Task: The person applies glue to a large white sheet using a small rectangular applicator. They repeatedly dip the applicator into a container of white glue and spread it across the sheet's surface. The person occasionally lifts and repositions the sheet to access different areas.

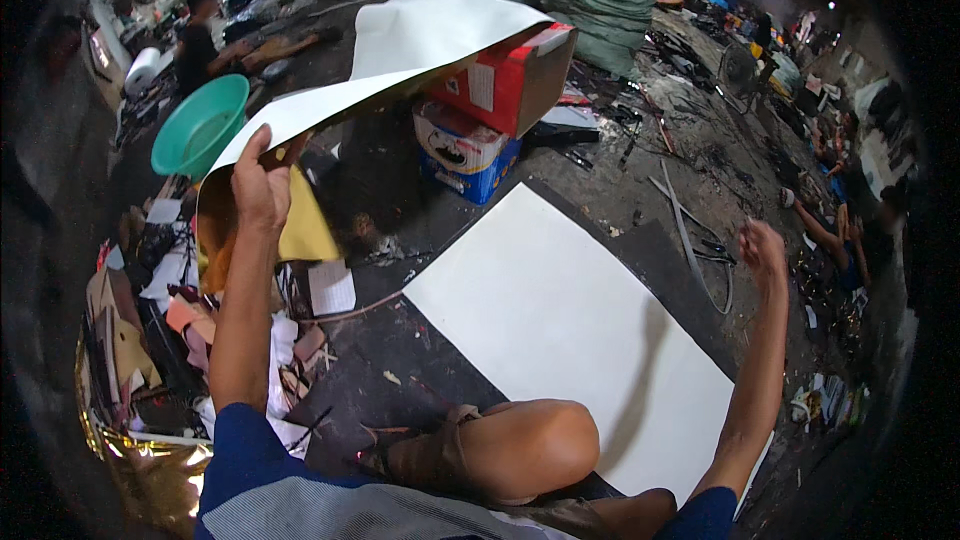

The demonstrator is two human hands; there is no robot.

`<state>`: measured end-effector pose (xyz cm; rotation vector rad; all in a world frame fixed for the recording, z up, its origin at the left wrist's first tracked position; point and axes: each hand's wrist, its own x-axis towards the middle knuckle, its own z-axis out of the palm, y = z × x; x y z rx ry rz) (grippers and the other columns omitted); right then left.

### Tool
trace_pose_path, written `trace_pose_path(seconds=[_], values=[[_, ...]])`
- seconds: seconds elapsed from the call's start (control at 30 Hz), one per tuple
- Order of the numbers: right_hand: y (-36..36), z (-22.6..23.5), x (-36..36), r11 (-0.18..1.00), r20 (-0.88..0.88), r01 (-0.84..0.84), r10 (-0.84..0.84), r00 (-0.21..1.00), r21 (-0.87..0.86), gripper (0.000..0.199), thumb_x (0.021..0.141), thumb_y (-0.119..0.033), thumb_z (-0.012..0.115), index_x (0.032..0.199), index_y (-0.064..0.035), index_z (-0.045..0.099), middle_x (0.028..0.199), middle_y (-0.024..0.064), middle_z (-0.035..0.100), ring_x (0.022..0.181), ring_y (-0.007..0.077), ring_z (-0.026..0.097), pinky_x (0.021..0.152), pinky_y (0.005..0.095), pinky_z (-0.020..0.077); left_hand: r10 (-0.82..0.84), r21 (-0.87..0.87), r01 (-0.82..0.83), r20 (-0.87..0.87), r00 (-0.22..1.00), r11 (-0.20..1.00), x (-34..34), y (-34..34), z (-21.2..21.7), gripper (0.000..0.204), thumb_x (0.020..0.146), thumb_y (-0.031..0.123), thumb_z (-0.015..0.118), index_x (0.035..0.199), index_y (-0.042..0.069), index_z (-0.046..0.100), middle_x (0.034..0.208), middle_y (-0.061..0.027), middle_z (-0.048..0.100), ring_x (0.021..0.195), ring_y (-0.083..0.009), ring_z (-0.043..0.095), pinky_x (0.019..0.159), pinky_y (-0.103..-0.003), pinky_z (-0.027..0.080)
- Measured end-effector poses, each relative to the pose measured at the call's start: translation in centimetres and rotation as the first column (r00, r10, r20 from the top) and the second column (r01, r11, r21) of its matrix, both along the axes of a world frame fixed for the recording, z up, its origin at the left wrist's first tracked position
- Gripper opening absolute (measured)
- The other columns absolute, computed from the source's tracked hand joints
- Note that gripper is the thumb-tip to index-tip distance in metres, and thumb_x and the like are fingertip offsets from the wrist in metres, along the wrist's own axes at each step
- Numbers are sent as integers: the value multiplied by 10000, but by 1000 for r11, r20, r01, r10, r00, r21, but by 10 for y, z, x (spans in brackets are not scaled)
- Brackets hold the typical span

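Note:
My left hand point(262, 185) is raised at the left, its thumb and fingers closed on the near edge of a large white sheet point(430, 30). This sheet bends upward and away from me, its far part above a red box, and a golden underside shows below my hand. A second white sheet point(560, 290) lies flat on the dark floor in front of my knee, with a shadow across it. Off to the right, my right hand point(763, 248) is lifted above the floor with fingers curled in, and I see nothing in it.
A red carton point(515, 80) is stacked on a blue and white box point(465, 152). At the left are a green basin point(200, 125) and a heap of scraps point(190, 325). Grey strips point(690, 240) lie on the right, green sacks point(600, 15) farther back. Other people sit at both sides.

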<state>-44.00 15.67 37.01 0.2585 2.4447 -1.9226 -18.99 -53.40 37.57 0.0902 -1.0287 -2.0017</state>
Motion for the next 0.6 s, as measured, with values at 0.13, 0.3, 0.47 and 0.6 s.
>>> trace_pose_path(seconds=[0.13,0.3,0.47,0.6], values=[[62,-36,49,995,96,103,-103,990,9,244,893,-333,615,872,-94,663,649,-34,568,580,93,528,554,245,427,-11,-25,11,1,1000,1000,4,29,-24,339,931,100,554,1241,-35,531,1203,-128,591,1132,-235,570,1012,-421,464],[88,-76,101,976,204,197,-175,963,-94,223,899,-316,614,870,-98,654,693,-41,591,591,92,533,562,251,444,46,25,-48,86,995,999,23,53,-80,341,931,107,597,1247,-10,546,1199,-101,607,1124,-226,585,988,-369,466],[123,-121,139,953,165,173,-134,977,-250,162,896,-259,621,934,-101,611,816,0,642,602,93,544,483,240,393,239,-370,-29,537,809,929,45,80,-130,524,958,409,559,1247,-28,588,1217,-140,626,1131,-252,567,1031,-327,385],[108,-143,182,922,251,328,-274,928,-207,185,890,-276,633,985,-118,620,842,-17,647,634,82,539,549,223,427,410,-552,-70,521,749,831,64,107,-182,518,925,383,612,1234,-31,575,1198,-188,626,1122,-315,573,1009,-375,407]])
